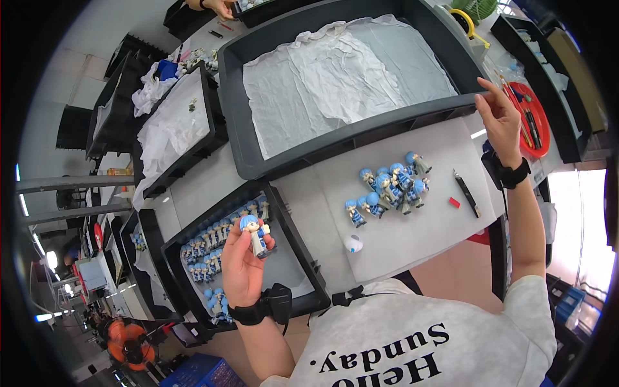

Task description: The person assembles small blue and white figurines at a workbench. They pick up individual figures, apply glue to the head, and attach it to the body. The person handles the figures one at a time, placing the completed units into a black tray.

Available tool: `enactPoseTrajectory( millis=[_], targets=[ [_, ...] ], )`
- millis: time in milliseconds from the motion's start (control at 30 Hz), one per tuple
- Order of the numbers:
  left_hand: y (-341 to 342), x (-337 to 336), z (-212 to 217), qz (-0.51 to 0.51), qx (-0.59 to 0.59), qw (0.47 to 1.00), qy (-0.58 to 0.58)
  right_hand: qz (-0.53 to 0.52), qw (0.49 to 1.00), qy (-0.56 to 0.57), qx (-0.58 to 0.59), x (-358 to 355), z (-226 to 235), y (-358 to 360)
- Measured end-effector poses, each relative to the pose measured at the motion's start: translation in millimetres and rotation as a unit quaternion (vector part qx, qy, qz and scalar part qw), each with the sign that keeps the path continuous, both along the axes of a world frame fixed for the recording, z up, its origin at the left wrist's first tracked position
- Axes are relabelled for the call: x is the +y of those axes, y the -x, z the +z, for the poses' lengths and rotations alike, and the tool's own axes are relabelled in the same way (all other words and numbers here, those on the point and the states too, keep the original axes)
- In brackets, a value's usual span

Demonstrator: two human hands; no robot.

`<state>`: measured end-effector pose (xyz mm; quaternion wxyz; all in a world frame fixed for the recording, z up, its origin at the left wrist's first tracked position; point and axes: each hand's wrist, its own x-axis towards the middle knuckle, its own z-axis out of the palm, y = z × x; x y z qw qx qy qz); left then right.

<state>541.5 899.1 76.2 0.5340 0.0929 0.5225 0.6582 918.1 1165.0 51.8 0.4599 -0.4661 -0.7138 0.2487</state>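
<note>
My left hand (242,274) is closed round a small figurine (256,236) with blue hair and a pale, blue-trimmed outfit. I hold it upright above a black tray (303,269) where several similar figurines (209,242) lie in rows. My right hand (503,121) reaches out to the near right corner of a large black bin (361,132), its thumb and fingers on the rim. Crumpled white lining sheets (348,71) cover the bin's bottom. Between my arms, a loose cluster of blue-haired figurines (390,187) lies on a white work sheet (322,193).
Right of the cluster lie a black craft knife (465,193) and a small red piece (454,203). A small white rounded piece (353,243) sits nearer me. Pens stand in a red dish (536,122). Other lined trays (177,129) are at left; another person's hand (219,8) shows at the top.
</note>
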Motion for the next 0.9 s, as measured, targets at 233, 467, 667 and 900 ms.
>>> enactPoseTrajectory(
  millis=[233, 467, 667, 900],
  targets=[
    [5, -26, -8, -0.035, -0.038, 0.999, -0.010, 0.107, 0.887, 0.385, 0.232, -114, 4, 56],
    [8, -56, -23, -0.092, -0.047, 0.994, -0.022, 0.103, 0.907, 0.378, 0.153, -200, -55, 99],
    [6, -69, -20, -0.119, -0.020, 0.992, -0.018, 0.104, 0.951, 0.291, -0.014, -255, -93, 117],
    [12, -75, -21, -0.135, -0.043, 0.990, -0.011, 0.123, 0.950, 0.279, -0.066, -260, -114, 138]
  ],
)
